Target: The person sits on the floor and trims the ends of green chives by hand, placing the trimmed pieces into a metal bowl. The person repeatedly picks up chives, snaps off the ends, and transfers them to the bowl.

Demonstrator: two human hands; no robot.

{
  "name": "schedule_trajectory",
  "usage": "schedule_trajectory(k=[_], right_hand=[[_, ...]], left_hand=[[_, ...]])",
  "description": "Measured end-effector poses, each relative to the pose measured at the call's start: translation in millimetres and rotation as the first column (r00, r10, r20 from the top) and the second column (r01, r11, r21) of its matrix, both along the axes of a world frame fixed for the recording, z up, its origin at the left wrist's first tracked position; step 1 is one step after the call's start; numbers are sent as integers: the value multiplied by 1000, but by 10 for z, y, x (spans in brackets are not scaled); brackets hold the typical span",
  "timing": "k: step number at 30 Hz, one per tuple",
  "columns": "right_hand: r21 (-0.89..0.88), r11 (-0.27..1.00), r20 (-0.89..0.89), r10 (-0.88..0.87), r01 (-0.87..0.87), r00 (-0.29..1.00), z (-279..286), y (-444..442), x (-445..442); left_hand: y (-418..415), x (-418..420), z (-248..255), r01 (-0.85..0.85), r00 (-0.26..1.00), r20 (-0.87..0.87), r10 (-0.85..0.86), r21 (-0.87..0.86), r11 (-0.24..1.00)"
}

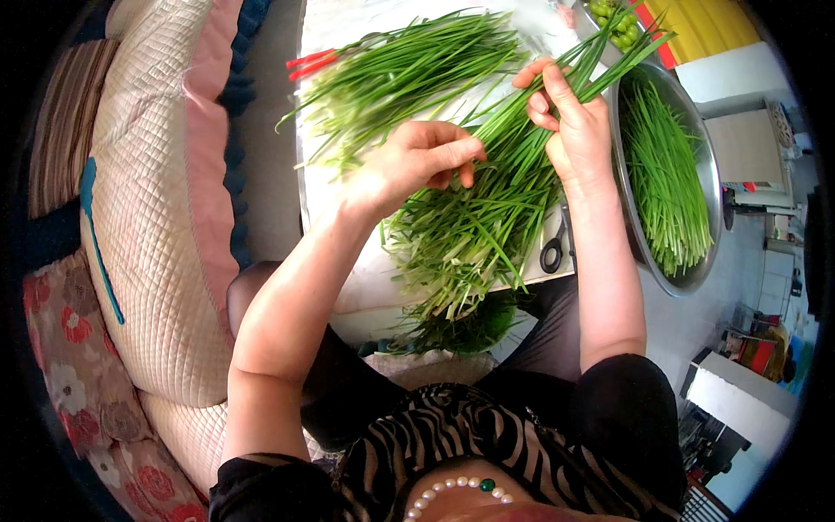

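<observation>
My right hand point(574, 121) is closed around a few long green garlic chives point(607, 59), their leafy ends pointing to the upper right. Beside it, my left hand point(434, 156) has its thumb and fingers curled at the chives; whether it pinches any cannot be told. Beneath both hands lies a loose heap of chives and trimmings point(470, 241), hanging over the table's near edge. A larger bunch of chives point(417, 72) lies across the far side of the white table point(365, 274), with red-handled tool ends point(313, 64) at its left.
Right of the table is a steel basin point(711, 196) holding chives point(662, 189). Black-handled scissors point(551, 254) lie near my right forearm. Green fruit point(616, 26) sits in a bowl at the top. A green container point(489, 326) is below the table edge. A quilted sofa point(150, 228) stands left.
</observation>
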State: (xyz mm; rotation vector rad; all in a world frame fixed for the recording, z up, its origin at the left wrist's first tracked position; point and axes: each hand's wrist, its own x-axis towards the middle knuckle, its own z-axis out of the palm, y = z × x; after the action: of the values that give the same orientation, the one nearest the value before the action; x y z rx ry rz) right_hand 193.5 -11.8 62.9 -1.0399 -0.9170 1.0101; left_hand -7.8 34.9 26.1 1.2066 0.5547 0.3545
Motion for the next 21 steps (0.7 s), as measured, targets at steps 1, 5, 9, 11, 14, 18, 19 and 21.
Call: schedule_trajectory(k=[1,5,9,11,14,18,19,21], right_hand=[[7,1000,-4,-7,7,1000,5,2,3],[25,1000,-28,-15,16,999,1,11,21],[-33,999,-14,-19,19,1000,-12,-2,-21],[-17,1000,-36,-7,6,999,-31,0,-51],[-42,996,-88,-88,84,992,-50,-2,-109],[7,996,-209,-89,92,974,-120,7,-145],[32,986,-187,-154,163,970,-75,13,-93],[76,986,-193,-129,146,973,-28,32,57]], left_hand=[[-8,-4,-8,11,1000,-6,-11,31,999],[6,9,-1,-15,998,-55,29,246,969],[-74,22,69,-62,950,-188,248,666,743],[-89,57,-22,-197,912,-133,388,687,699],[-83,71,-57,-447,863,-31,505,422,789],[-31,100,-38,-633,773,79,629,32,774],[12,47,-72,-677,733,52,678,-34,735],[87,-31,-52,-622,778,76,624,-47,782]])
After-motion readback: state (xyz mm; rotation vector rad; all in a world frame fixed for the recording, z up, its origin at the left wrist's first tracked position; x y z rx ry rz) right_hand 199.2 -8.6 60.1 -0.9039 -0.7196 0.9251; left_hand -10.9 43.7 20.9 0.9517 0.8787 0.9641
